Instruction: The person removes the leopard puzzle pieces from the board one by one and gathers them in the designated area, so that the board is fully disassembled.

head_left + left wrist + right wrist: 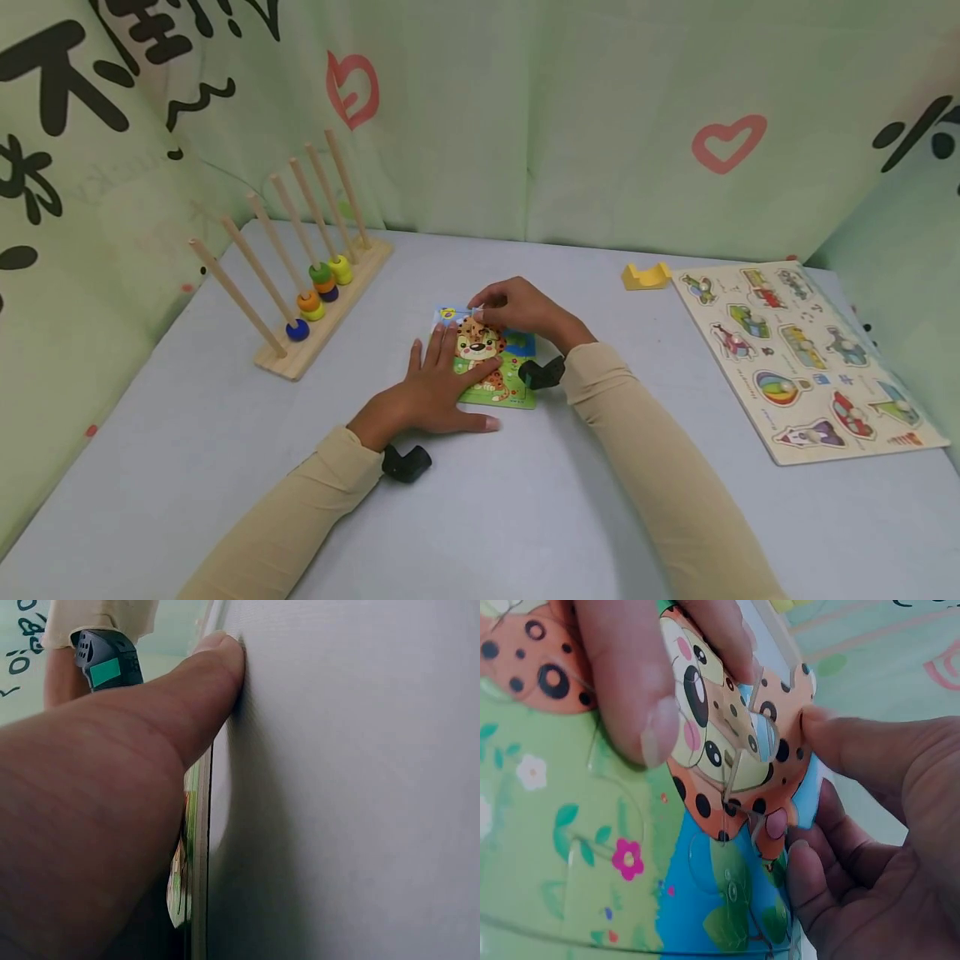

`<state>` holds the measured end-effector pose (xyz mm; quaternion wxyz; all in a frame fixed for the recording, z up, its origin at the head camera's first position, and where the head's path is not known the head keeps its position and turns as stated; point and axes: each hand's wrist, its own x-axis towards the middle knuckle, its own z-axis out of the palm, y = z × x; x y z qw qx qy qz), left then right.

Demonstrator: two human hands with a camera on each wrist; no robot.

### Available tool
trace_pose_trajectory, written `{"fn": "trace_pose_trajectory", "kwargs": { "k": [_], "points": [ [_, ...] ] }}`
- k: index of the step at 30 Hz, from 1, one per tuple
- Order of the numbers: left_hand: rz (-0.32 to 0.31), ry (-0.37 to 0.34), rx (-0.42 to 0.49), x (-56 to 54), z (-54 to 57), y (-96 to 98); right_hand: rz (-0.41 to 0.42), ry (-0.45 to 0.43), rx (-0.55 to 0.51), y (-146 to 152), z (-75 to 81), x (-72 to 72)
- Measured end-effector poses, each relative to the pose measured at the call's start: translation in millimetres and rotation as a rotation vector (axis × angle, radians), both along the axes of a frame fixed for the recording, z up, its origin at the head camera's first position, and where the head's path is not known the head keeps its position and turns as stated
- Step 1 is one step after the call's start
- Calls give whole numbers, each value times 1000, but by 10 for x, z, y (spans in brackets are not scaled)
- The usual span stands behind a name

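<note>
A small jigsaw puzzle (517, 393) with a spotted leopard cub on grass lies in the middle of the table. My left hand (442, 390) rests over its left part with the fingers spread, and the thumb lies on the tabletop below its near edge. At the far edge, my right hand (525, 310) pinches a puzzle piece (786, 742) between thumb and fingers. In the right wrist view this piece shows orange spotted fur and a pink inner ear, and it stands tilted up from the pieces around it. A bare patch of the puzzle's tray shows beside it.
Left stands a wooden peg rack (300, 354) with tall rods and coloured beads. To the right lies a wooden picture board (765, 425) with vehicle shapes, next to a yellow curved block (647, 277). A pale green curtain (600, 125) hangs behind the table.
</note>
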<state>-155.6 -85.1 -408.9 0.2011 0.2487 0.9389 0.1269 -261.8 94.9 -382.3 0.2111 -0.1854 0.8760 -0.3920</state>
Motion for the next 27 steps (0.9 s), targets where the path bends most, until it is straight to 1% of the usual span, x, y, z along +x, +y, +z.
{"fn": "trace_pose_trajectory", "kwargs": {
  "k": [4, 8, 15, 18, 23, 27],
  "points": [
    [3, 0, -9, -5, -4, 7, -19, -19, -40, 40, -39, -9],
    [8, -5, -11, -2, 2, 17, -34, -35, -80, 72, -42, 3],
    [11, 1, -13, 3, 16, 22, -78, 1, -160, 149, -56, 22],
    [14, 3, -5, 9, 21, 26, -108, 21, -156, 185, -55, 33],
    [22, -2, -6, 18, 35, 33, -183, -5, -169, 268, -35, 48],
    [28, -10, -12, 20, 44, 40, -215, -16, -162, 356, -15, 49]
  ]
}}
